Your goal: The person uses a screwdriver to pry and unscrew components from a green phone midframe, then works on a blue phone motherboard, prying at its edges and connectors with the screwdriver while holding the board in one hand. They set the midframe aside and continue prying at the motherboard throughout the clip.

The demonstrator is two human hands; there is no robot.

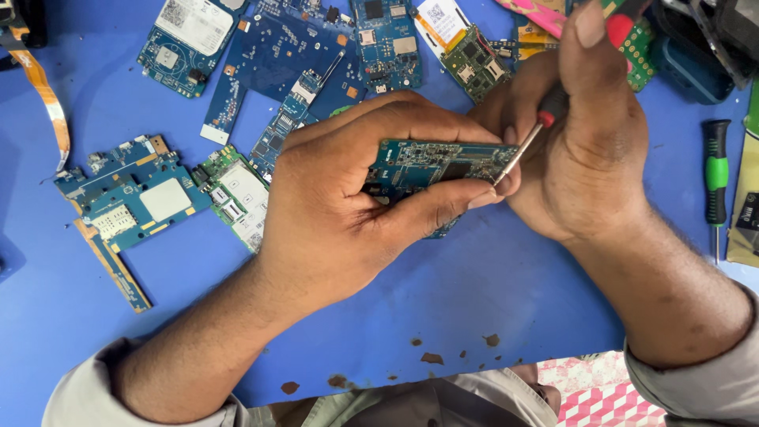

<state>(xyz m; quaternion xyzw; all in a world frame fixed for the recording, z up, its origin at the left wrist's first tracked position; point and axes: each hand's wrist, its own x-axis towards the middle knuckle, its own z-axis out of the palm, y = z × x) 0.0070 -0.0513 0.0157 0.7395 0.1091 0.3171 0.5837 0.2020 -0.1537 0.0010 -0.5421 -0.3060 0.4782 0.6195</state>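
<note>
Right now the left hand (348, 198) grips a small teal circuit board (439, 162), fingers curled over its top edge and thumb pressed along the bottom edge, holding it just above the blue bench (474, 292) near the middle of the view. The right hand (581, 134) is clenched around a red-handled screwdriver (545, 119), its thumb pointing up along the handle, and the thin metal shaft slants down to the left so that its tip meets the right end of the board, just beside the left thumb tip. Both hands touch each other there. Behind the hands, scattered across the bench, lie other boards: a blue board with a white square patch (134, 198) at the left, with a narrow strip trailing down from it, a green and white board (237, 198) just beside it, a large dark blue board (277, 55) further back, and a small green board (474, 59) near the top. An orange ribbon cable (43, 95) curves along the far left edge. A second screwdriver with a green and black handle (716, 170) lies on the bench at the right, well apart from the hands. Small brown chips show in the bench's blue surface near its front edge.
</note>
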